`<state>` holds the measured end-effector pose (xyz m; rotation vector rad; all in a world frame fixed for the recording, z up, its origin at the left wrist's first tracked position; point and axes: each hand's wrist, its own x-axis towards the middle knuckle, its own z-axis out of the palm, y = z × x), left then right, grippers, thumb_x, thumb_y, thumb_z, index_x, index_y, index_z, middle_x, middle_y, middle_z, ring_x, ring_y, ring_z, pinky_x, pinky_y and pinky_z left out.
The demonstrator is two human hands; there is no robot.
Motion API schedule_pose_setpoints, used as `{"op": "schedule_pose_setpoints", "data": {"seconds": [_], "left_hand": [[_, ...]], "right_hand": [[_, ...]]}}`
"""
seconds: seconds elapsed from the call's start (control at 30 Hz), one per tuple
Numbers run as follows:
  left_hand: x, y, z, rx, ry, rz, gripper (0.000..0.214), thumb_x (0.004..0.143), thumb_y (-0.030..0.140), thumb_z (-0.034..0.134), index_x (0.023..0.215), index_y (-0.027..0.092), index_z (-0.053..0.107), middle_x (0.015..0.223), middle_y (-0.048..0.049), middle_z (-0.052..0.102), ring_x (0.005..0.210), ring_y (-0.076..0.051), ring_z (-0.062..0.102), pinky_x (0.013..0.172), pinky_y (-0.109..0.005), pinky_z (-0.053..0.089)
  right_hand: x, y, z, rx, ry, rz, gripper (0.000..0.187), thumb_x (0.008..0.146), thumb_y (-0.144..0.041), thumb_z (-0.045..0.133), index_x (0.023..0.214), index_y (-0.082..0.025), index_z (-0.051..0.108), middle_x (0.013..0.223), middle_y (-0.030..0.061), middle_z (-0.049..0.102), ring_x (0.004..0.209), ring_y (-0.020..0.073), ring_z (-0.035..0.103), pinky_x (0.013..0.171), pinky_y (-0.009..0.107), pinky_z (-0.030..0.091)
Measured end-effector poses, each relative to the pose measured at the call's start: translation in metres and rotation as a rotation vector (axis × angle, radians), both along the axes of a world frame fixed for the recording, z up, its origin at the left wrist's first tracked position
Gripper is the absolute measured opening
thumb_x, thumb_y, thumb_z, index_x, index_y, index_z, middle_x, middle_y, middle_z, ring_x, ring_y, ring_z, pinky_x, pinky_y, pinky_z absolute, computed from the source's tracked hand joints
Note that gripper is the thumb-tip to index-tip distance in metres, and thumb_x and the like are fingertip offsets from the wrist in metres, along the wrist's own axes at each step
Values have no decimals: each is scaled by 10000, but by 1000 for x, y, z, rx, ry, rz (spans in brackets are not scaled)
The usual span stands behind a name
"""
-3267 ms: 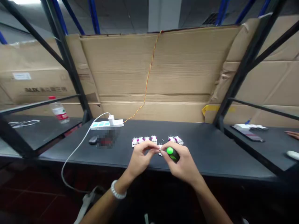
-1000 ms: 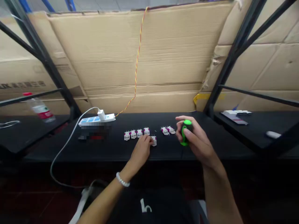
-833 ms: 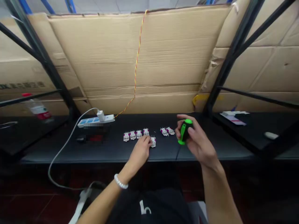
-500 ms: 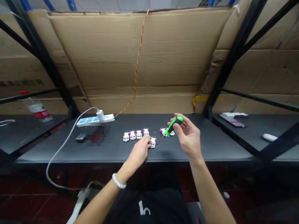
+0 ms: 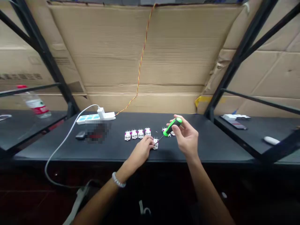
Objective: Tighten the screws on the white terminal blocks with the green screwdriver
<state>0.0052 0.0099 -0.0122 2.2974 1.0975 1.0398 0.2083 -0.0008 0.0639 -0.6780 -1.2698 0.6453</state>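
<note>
Gently, the left hand (image 5: 140, 153) presses its fingertips on a light, fragile small white electronic module (image 5: 155, 144) at the table's near edge; the right hand (image 5: 187, 136) grips a green-handled screwdriver (image 5: 172, 127) by its chunky handle, the thin tip near the module.

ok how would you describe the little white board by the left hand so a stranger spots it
Past the white power strip on the black table, four white boards sit in a row. Yours lies alone in front of them, at the left fingertips, with the green screwdriver aimed at it.
</note>
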Motion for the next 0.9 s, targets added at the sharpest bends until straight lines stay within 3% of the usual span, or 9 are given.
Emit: {"op": "schedule_pose_setpoints", "data": {"seconds": [0.53,0.9], "left_hand": [[1,2,-5,4,1,-22,147,1029,106,500,968,190,605,1202,-101,627,1100,-218,666,1038,-366,574],[0,4,-8,6,-12,-24,144,1030,110,499,977,202,595,1203,-93,626,1086,-213,658,1025,-361,567]], "right_hand": [[-3,-3,1,29,-24,0,354,927,-379,811,1255,-268,736,1020,26,735,915,214,818,805,330,699],[-4,-1,-2,35,-80,-53,395,934,-431,797,1279,-255,719,1050,44,733,921,240,816,807,383,711]]}}
